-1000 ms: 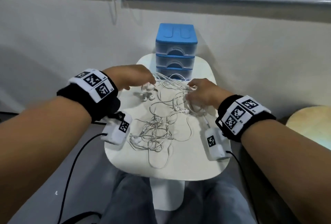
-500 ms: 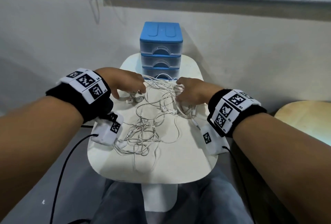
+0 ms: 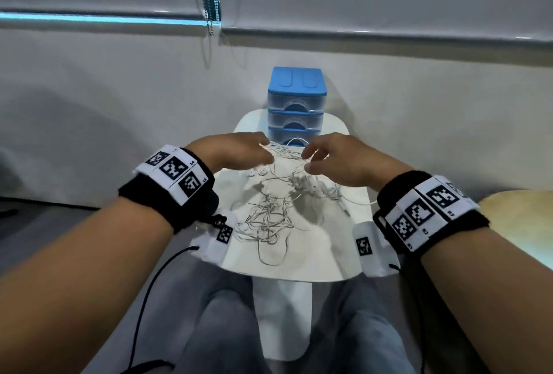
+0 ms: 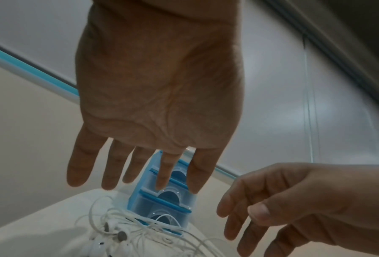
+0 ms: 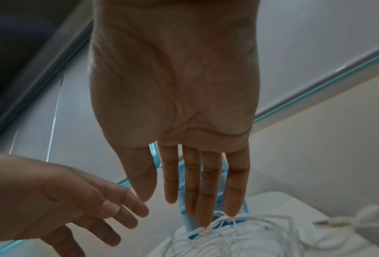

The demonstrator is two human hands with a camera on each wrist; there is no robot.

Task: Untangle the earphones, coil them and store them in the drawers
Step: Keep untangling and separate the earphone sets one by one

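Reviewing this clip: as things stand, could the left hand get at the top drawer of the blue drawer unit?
Probably yes. The left hand hovers open over the tangled earphones, holding nothing, and the blue drawer unit stands just beyond its fingertips. Nothing stands before the top drawer; only a cable loop lies against the bottom drawer.

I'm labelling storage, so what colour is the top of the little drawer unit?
Blue; the top of the drawer unit shows best in the head view.
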